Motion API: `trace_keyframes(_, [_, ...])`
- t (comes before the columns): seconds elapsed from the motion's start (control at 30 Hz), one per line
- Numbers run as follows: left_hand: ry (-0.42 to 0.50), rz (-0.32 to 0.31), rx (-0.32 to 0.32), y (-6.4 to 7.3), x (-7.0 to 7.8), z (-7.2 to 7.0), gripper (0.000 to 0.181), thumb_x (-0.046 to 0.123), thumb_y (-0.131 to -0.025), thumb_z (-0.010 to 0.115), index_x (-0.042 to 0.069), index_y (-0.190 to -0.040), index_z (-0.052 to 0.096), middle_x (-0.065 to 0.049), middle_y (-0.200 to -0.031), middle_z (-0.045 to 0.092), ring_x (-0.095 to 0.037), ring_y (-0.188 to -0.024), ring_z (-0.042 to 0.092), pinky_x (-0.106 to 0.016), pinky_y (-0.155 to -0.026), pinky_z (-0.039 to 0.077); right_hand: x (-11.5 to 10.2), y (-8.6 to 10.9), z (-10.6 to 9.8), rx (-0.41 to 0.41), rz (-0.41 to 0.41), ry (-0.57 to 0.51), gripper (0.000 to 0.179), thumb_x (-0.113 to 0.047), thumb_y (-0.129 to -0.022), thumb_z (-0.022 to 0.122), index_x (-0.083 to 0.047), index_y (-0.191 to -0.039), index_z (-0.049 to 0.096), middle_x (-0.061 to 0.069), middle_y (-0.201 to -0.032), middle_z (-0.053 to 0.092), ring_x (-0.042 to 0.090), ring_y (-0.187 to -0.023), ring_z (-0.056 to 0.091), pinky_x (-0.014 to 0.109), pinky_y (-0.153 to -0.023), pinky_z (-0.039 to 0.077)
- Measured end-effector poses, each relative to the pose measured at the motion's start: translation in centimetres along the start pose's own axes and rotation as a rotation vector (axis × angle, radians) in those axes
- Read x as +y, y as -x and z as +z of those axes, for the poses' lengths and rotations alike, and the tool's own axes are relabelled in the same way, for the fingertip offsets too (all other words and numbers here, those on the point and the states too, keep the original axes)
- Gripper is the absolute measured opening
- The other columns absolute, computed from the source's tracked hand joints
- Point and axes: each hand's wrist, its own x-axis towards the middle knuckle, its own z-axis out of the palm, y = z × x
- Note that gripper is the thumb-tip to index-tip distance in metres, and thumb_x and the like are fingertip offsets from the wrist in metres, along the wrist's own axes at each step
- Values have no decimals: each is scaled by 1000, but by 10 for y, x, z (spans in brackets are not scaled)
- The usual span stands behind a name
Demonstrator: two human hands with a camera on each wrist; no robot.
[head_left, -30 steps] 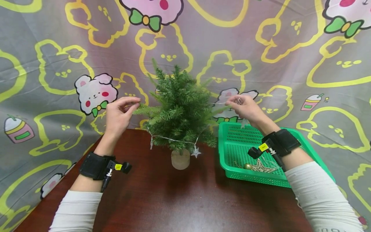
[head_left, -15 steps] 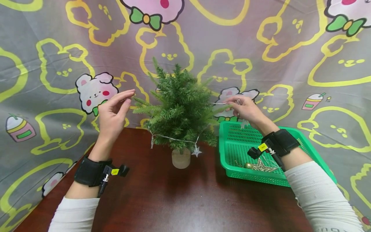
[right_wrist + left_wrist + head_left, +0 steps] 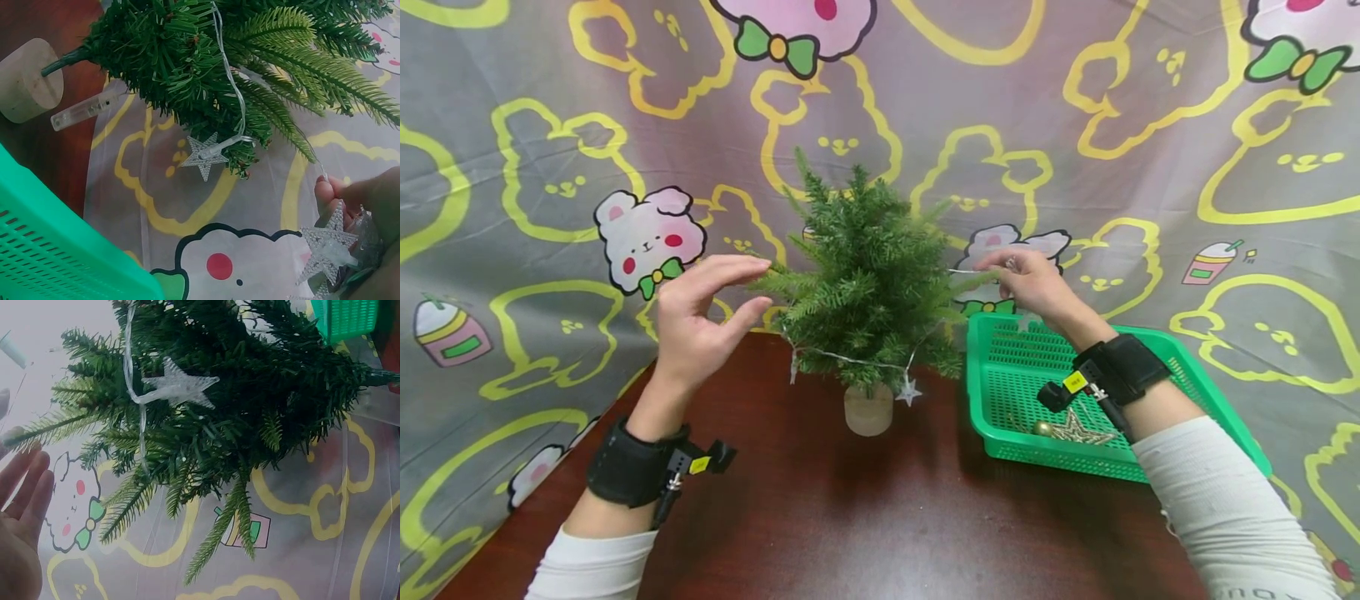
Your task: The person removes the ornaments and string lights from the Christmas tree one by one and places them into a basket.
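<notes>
A small artificial Christmas tree (image 3: 868, 258) stands upright on a wooden base (image 3: 868, 410). Star string lights (image 3: 850, 360) loop around its lower branches, one clear star (image 3: 908, 392) hanging at the front right. My left hand (image 3: 700, 321) is beside the left branches, thumb and fingers spread apart; in the left wrist view its fingertips (image 3: 39, 461) are by a branch tip, contact unclear. To the tree's right, my right hand (image 3: 1033, 283) pinches the lights' wire (image 3: 322, 170), which runs towards the branches. Several more clear stars (image 3: 328, 240) are bunched in that hand, partly hidden by it.
A green plastic basket (image 3: 981, 400) stands right of the tree, under my right forearm. In it lie a glittery gold star (image 3: 1078, 429) and a gold ball (image 3: 1042, 428). Cartoon-patterned cloth (image 3: 700, 100) hangs behind the dark wooden table (image 3: 820, 525).
My left thumb and fingers have parted from their near-pinch at the left branch tip. That hand drew back left and up, then came lower again. My right hand stays nearly still with the wire.
</notes>
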Motion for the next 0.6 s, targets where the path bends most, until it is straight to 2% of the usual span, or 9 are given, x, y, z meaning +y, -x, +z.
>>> trace_keyframes(0.1, [-77,24,-16,0,1,3,36,29,-84,80,-2,-101,76,-16,-99,75,-4,-97,68,-13,-78,51,0,-1,2,15,-13,15,30,-13,-103,48,-2,-128,61,14,-152,41,16,-57,42,28,-50,34])
trace_keyframes(0.13, [-96,27,-15,0,1,3,30,23,-83,81,-1,-100,77,-17,-98,75,-3,-96,68,-12,-74,49,0,-1,2,17,-19,20,29,-11,-102,49,-1,-127,60,15,-155,38,18,-63,49,28,-54,37])
trace_keyframes(0.2, [-120,24,-11,0,2,4,20,9,-80,82,1,-98,78,-17,-96,75,-1,-94,68,-11,-67,44,0,-1,4,24,-37,26,25,-7,-99,53,1,-121,61,17,-157,35,25,-87,60,32,-66,44])
trace_keyframes(0.23, [-129,20,-6,0,2,5,20,2,-78,82,1,-97,78,-16,-95,75,-1,-93,68,-10,-63,41,0,-2,5,28,-43,24,22,-7,-98,55,1,-118,61,18,-156,36,29,-103,60,35,-75,47])
trace_keyframes(0.33, [-130,-1,8,0,2,5,24,-11,-73,79,-1,-95,78,-17,-95,75,-2,-93,68,-10,-68,47,-1,-4,8,38,-65,1,15,-11,-97,61,1,-107,61,19,-145,45,36,-143,36,50,-103,41])
trace_keyframes(0.4, [-114,-18,16,-1,1,5,24,-14,-74,77,-3,-95,78,-19,-94,75,-3,-93,69,-11,-72,51,-1,-6,10,49,-68,-3,15,-15,-97,63,-2,-102,61,18,-134,52,35,-138,42,53,-108,37])
trace_keyframes(0.5, [-82,-46,24,-1,-2,4,22,-15,-77,75,-6,-96,76,-21,-95,74,-5,-93,70,-16,-80,56,-1,-7,11,49,-63,23,20,-24,-99,61,-4,-103,62,15,-124,57,32,-128,49,51,-103,39])
trace_keyframes(0.53, [-74,-57,24,-1,-3,4,21,-15,-78,74,-7,-97,76,-19,-95,74,-6,-93,70,-17,-81,57,0,-6,11,47,-64,39,22,-26,-100,59,-5,-104,63,14,-124,59,31,-127,50,48,-99,40])
trace_keyframes(0.6, [-64,-79,29,-1,-6,4,20,-13,-80,73,-7,-98,75,-19,-96,74,-7,-93,71,-19,-84,58,1,-6,11,34,-71,64,24,-29,-103,54,-7,-108,65,13,-122,64,28,-99,58,40,-80,44])
